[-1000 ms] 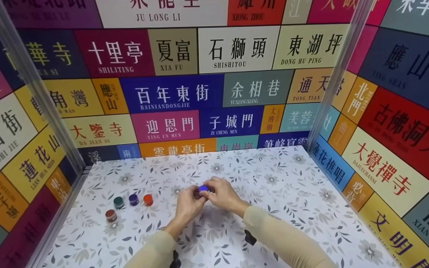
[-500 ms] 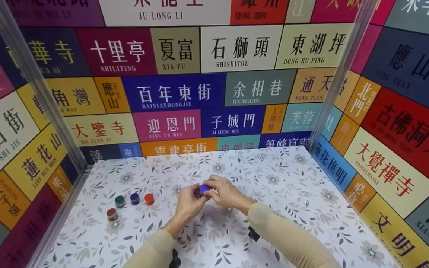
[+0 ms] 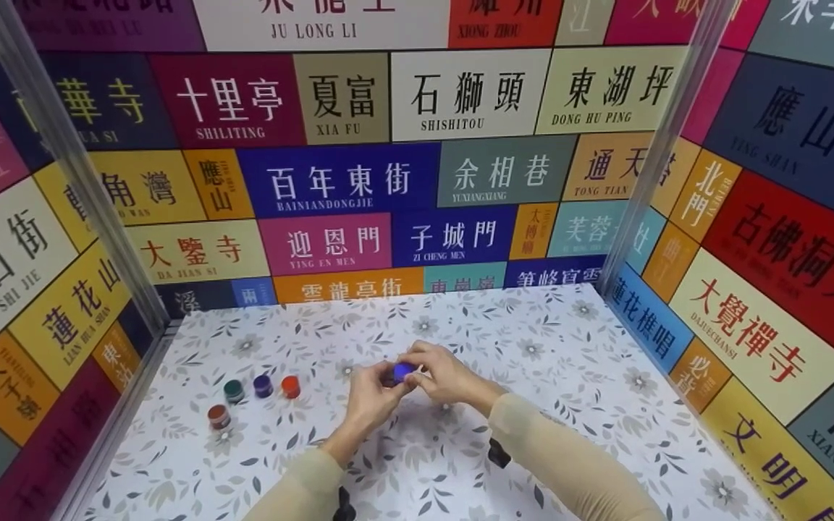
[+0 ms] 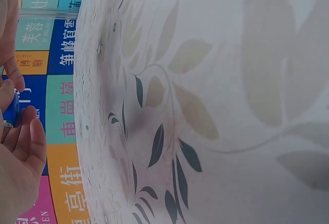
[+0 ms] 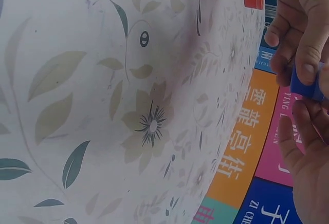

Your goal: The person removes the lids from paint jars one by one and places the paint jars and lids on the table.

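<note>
A small blue paint pot [image 3: 402, 373] is held between both hands, raised off the table in the wrist views. My left hand [image 3: 371, 392] grips it from the left, thumb and fingers bent around it. From the other side my right hand [image 3: 447, 375] pinches it with thumb and fingertips. In the right wrist view the blue pot [image 5: 303, 84] shows between the two hands, partly covered by a thumb. Fingers hide most of the blue pot [image 4: 11, 112] in the left wrist view. Whether its lid is loose, I cannot tell.
Left of the hands stand an orange pot [image 3: 290, 386], a purple pot [image 3: 263, 386] and a green pot [image 3: 233, 391] in a row. Nearer sits a brown pot [image 3: 218, 417]. A floral cloth [image 3: 547, 434] covers the table; printed panels [image 3: 337, 181] enclose its back and sides.
Both hands and the blue pot have shifted slightly to the right, still together. The other pots stay in place on the cloth; the head view itself moved a little early on.
</note>
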`<state>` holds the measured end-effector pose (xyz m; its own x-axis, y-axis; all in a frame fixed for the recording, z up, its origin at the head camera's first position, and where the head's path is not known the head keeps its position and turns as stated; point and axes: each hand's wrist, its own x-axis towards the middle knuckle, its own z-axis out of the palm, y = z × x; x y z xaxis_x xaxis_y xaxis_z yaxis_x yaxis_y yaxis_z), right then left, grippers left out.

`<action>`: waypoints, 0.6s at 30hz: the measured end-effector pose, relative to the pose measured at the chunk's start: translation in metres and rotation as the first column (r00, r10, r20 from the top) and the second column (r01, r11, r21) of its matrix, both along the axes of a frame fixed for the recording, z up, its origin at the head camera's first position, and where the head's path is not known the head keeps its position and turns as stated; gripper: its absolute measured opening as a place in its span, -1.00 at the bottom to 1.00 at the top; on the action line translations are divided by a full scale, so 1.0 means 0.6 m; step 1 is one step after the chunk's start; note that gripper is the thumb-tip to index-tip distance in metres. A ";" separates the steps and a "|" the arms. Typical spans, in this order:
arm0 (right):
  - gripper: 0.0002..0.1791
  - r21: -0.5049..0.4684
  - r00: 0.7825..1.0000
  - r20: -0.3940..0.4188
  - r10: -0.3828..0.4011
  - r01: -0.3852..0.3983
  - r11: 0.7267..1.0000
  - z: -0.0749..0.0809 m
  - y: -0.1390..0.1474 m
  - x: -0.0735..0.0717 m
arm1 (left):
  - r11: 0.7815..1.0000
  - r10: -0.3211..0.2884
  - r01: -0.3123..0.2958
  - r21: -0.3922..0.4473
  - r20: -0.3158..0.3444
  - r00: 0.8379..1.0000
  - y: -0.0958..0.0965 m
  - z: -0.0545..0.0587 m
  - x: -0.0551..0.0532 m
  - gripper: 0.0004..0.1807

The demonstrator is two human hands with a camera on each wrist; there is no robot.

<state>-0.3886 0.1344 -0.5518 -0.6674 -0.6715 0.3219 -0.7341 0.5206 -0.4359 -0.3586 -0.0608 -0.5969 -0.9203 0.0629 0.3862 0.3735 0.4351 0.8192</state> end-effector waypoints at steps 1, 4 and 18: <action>-0.65 -0.001 1.000 0.008 -0.002 0.002 1.000 0.000 0.001 0.000 | 1.000 0.009 -0.009 -0.007 -0.004 1.000 0.001 0.000 0.001 -0.72; -0.63 -0.016 0.999 0.038 -0.003 0.003 1.000 0.003 0.003 0.001 | 0.999 0.045 -0.045 -0.025 -0.005 0.999 0.005 0.000 0.003 -0.72; -0.60 -0.212 0.977 0.023 -0.212 0.212 0.954 0.013 0.005 -0.001 | 0.988 0.147 -0.148 -0.037 -0.022 0.989 0.024 0.018 0.006 -0.75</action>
<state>-0.3892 0.1374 -0.5438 -0.7870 -0.4310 0.4415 -0.6169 0.5602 -0.5528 -0.3548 -0.0463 -0.5862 -0.9129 -0.0576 0.4041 0.3187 0.5179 0.7939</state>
